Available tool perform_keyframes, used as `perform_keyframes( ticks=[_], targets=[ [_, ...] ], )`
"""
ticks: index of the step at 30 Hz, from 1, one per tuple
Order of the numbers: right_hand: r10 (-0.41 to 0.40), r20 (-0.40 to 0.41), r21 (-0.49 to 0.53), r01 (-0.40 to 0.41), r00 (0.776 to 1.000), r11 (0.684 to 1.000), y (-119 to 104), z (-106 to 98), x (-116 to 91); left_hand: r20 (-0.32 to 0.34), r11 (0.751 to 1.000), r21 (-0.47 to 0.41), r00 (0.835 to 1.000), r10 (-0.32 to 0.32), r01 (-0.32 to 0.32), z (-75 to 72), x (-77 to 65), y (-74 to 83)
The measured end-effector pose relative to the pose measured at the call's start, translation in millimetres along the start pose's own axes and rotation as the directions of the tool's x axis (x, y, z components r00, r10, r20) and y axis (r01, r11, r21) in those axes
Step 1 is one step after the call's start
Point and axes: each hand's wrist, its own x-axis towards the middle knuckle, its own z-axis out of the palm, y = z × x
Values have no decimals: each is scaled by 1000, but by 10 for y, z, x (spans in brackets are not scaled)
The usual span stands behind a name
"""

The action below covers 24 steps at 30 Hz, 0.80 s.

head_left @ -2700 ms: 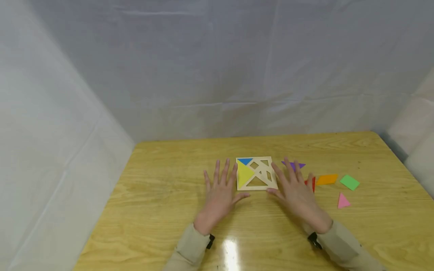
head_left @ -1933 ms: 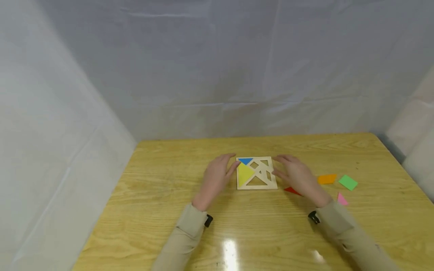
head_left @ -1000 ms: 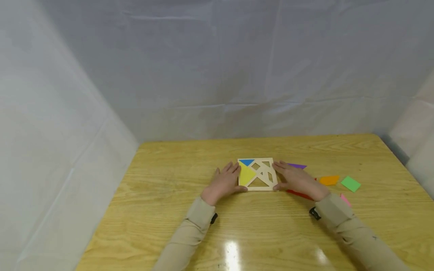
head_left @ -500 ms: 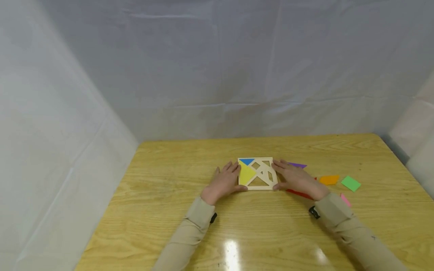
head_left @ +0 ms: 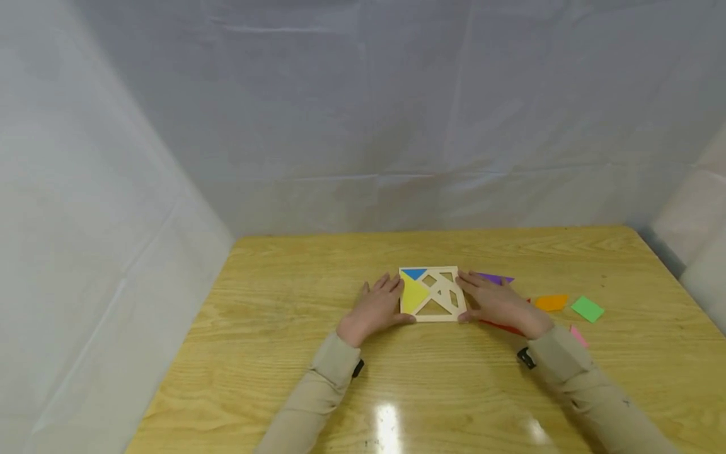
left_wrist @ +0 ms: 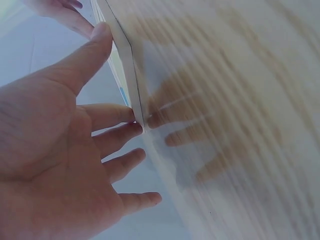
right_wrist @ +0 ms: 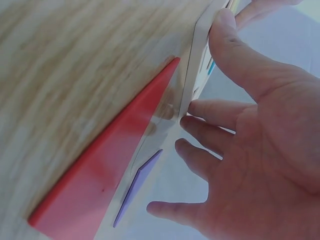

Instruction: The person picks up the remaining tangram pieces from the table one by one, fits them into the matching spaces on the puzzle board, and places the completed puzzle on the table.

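Note:
A square wooden tangram board [head_left: 439,318] lies flat on the table, with a yellow triangle [head_left: 412,295] and a blue triangle [head_left: 414,273] set in its left part. Its other cutouts show bare. My left hand [head_left: 373,310] touches the board's left side with its fingertips, thumb at the near edge. Mirroring it, my right hand [head_left: 498,300] is at the right side, thumb by the near right corner. In both wrist views the fingers are spread and nearly straight. A red triangle [right_wrist: 112,155] lies beside the right hand, which partly covers it in the head view.
Right of the board, a purple piece [head_left: 500,278] shows behind the right hand. Farther right lie an orange parallelogram [head_left: 551,302], a green square [head_left: 587,309] and a pink triangle [head_left: 578,335], partly covered by the sleeve. Behind the wooden table [head_left: 272,353] hangs grey-white sheeting [head_left: 317,126].
Earlier both hands were spread wide beside the board; they drew in and came to rest against its side edges and near corners. Over the last second they have hardly moved.

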Motion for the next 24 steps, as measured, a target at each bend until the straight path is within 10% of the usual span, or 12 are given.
perform_keyframes(
  ticks=[24],
  targets=[
    [-9,7,47,8,1000,999,-106,25,-103,-13,1000,22,1000,12,-12,11,-128,73]
  ],
)
